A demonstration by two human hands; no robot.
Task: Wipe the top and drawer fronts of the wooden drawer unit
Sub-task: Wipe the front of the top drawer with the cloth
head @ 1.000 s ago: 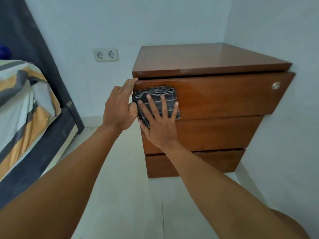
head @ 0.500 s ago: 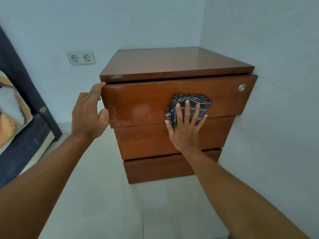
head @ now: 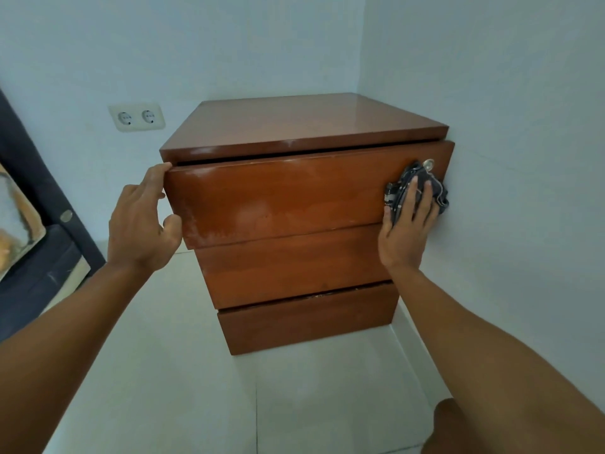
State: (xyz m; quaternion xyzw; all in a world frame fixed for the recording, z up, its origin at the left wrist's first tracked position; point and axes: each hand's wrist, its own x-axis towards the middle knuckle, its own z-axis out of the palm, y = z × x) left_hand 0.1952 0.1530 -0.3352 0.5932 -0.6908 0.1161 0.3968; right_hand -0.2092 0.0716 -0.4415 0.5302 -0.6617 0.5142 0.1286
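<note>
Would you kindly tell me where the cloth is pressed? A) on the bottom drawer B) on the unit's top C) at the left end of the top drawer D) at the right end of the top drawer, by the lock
D: the right hand presses the cloth at the right end of the top drawer, just below the lock.

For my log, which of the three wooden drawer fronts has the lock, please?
The top brown wooden drawer front; only it carries the round silver lock.
</note>
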